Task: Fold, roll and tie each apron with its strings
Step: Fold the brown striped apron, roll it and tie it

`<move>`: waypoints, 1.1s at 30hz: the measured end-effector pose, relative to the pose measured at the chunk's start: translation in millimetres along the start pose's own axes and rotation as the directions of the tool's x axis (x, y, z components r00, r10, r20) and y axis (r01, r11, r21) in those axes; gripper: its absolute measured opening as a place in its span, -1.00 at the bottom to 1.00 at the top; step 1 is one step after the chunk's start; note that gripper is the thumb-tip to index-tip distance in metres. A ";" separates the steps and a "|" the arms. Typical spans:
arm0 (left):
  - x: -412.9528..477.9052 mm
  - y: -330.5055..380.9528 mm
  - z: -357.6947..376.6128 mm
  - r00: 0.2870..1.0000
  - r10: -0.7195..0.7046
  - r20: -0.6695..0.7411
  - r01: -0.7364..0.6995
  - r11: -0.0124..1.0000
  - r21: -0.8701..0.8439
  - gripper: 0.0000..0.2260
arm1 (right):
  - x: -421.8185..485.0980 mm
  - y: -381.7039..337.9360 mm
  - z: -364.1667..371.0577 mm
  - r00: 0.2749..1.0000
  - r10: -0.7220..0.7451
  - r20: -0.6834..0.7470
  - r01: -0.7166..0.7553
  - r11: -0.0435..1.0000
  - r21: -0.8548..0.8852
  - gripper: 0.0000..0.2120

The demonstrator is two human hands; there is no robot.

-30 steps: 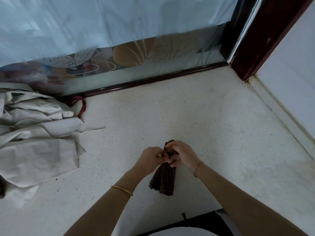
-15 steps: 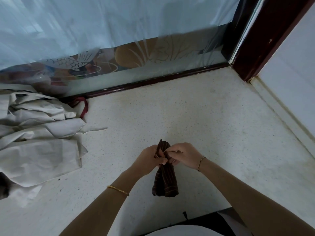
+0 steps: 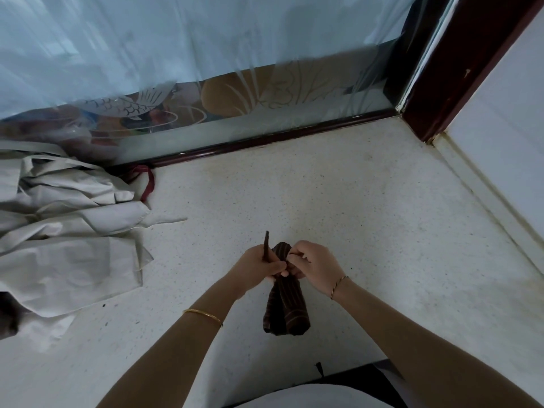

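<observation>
both arms reach in from the near edge and meet in the middle, above the speckled surface [image 3: 368, 207]. the left hand [image 3: 259, 263] and the right hand [image 3: 312, 266] are close together, almost touching, with their backs facing up. each wrist has one thin band: a gold bangle [image 3: 203, 315] on the left arm and a twisted bracelet [image 3: 338, 285] on the right.

there are two hands and one rolled apron [image 3: 287, 310]. it is dark brown with thin stripes. its far end is between the hands and its near end points back at the person. one string [image 3: 267, 245] of the same dark cloth sticks up out of the left fist.

at the far left lies one messy pile of pale aprons [image 3: 67, 237], well apart from the hands. i cannot tell how many are in it. one dark red strap [image 3: 148, 184] curls out beside the pile, near the glass panel [image 3: 235, 92] at the far side.

the left fingers are curled tight around the string and press against the roll. the right fingers are bent and pinch the top of the roll. i cannot tell if they pinch the cloth or a second string there.
</observation>
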State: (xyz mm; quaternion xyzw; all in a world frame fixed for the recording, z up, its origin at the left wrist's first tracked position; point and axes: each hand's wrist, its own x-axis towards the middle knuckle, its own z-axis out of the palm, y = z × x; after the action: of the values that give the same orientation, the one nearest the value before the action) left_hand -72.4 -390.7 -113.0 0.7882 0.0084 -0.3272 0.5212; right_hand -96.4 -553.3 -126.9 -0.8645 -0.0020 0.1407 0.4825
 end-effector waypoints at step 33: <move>-15.2 -41.7 20.7 0.782 0.596 -0.183 -0.328 0.642 0.692 -0.72 | 9.5 -7.3 10.5 0.954 0.143 0.264 -0.210 0.946 0.248 -0.78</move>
State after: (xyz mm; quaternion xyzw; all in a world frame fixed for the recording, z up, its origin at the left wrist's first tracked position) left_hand -109.7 -383.8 -144.0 0.9377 -0.2023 0.0036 0.2826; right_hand -88.9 -539.2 -128.3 -0.7625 0.0364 0.2871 0.5786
